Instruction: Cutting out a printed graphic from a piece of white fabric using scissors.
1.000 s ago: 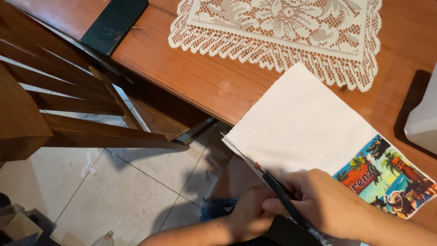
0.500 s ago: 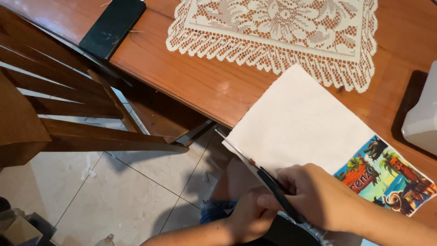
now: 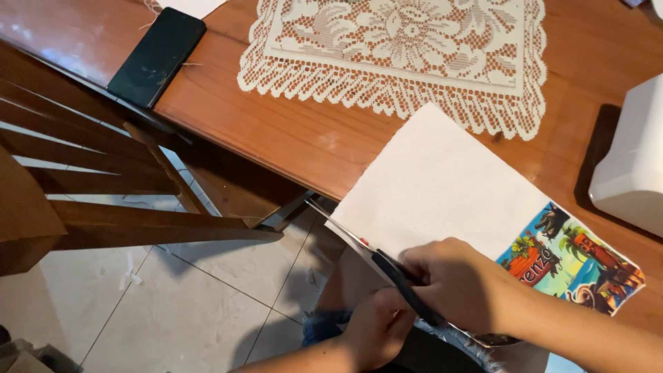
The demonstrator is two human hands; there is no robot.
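Since a second ago, my scissors (image 3: 387, 261) have worked further along the near-left edge of the white fabric sheet (image 3: 442, 186), so the cut has lengthened. Its far part lies on the tabletop (image 3: 290, 131), the near part overhanging toward my lap. My right hand (image 3: 452, 283) has its fingers (image 3: 414, 259) curled tight round the dark handles; my left hand (image 3: 376, 331) pinches the fabric's edge below.
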